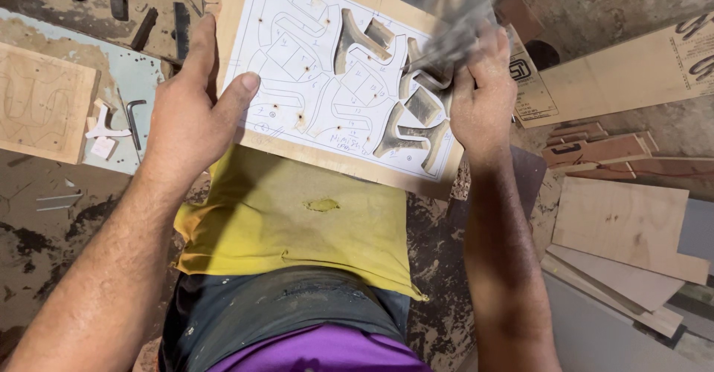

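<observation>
At the far left of the frame a wood block (44, 104) with traced curves lies on the bench, and just right of it a hex key (134, 119). The left hand (190, 112) grasps the left edge of the board (245, 15), thumb on top over the paper pattern (297, 67). The board fills the upper middle of the frame, tilted, resting over a yellow cloth (290, 223) on the lap. It looks stiff and light; with several shapes already cut out on its right side, that side is likely weak, so the solid left edge seems the safer hold. The right hand (483, 97) is clenched around a blurred tool (454, 23) at the cut-outs (409, 112). Offcuts (625, 231) lie at the right
</observation>
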